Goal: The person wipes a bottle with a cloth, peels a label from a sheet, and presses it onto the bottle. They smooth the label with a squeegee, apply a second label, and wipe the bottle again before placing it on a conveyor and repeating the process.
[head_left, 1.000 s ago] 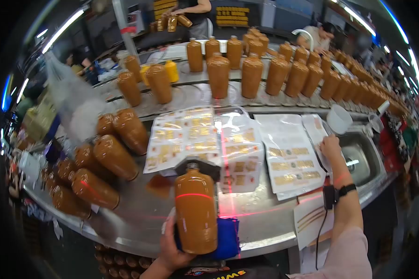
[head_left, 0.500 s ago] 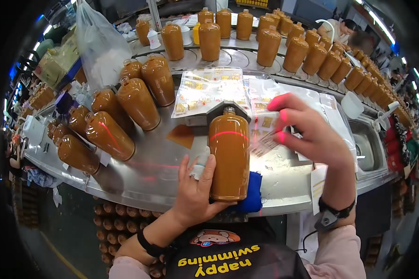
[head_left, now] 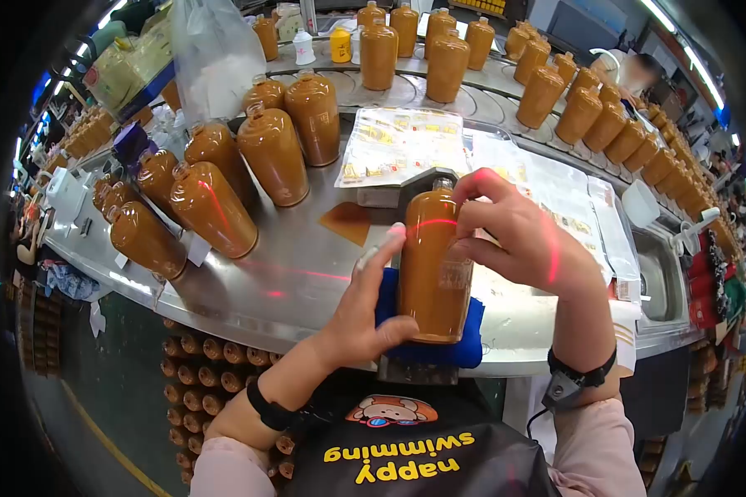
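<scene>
A glossy brown bottle (head_left: pixel 429 277) lies neck-away on a blue cloth (head_left: pixel 475 335), its neck at a dark holder (head_left: pixel 416 184). A red laser line crosses its upper part. My left hand (head_left: pixel 360 311) is at the bottle's left side, fingers apart and thumb near its base. My right hand (head_left: pixel 518 236) is over the bottle's upper right side, its fingers bent together. Below those fingers, a small patch of pale print (head_left: pixel 456 275) shows on the bottle. Whether the fingertips still hold a film cannot be made out.
Brown bottles (head_left: pixel 215 211) stand at the left. Sticker sheets (head_left: pixel 402 145) lie behind the holder. More bottles (head_left: pixel 448 66) line a curved conveyor (head_left: pixel 406 91). A sink (head_left: pixel 659 273) is at the right. Another person (head_left: pixel 634 74) is at the far right.
My right hand has moved left to the bottle with the clear printed film it held. My left hand has opened away from the bottle's side. The view has shifted.
</scene>
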`<state>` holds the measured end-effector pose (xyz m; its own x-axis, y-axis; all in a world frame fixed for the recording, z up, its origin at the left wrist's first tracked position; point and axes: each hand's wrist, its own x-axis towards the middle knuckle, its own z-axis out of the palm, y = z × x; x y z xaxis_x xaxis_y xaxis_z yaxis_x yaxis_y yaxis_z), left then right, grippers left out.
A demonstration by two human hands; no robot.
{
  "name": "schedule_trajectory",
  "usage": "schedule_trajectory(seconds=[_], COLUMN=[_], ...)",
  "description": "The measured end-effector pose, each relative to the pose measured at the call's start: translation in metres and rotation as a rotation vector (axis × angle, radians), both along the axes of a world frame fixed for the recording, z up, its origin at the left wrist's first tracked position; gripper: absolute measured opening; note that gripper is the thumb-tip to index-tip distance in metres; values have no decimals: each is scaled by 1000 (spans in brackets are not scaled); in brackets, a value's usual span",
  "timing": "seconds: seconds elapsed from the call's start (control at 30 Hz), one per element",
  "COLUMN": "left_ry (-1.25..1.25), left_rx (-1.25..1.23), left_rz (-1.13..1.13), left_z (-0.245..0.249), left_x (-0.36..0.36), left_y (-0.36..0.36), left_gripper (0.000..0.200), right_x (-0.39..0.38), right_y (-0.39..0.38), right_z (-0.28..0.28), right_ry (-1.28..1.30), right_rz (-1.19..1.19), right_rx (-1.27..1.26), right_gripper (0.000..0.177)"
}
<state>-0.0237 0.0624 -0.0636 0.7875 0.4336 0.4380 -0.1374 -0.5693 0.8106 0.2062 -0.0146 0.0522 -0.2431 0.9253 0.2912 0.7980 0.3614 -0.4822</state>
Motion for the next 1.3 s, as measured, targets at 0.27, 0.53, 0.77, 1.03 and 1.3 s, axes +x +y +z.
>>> schedule_trajectory(seconds=[0.27,0.53,0.77,1.03,1.3], left_ry=[-109,-150,-65,-124,-88], left_rx=[-495,-646,-722,-499,-524], left_rz=[126,70,9,103,88], left_z=[6,6,14,-2,0], left_x=[51,56,62,59,50], left_y=[11,17,27,20,16], left_gripper=[78,74,70,80,82], right_x=[-8,-29,-35,-39,-41], right_y=[12,-30,-38,-40,-41], right_z=[-18,-42,-63,-65,-67], right_ry=[-1,131,51,87,68], right_rz=[-145,-364,-320,-332,-331], right_rx=[28,264,277,233,231], right_gripper=[17,32,50,50,50])
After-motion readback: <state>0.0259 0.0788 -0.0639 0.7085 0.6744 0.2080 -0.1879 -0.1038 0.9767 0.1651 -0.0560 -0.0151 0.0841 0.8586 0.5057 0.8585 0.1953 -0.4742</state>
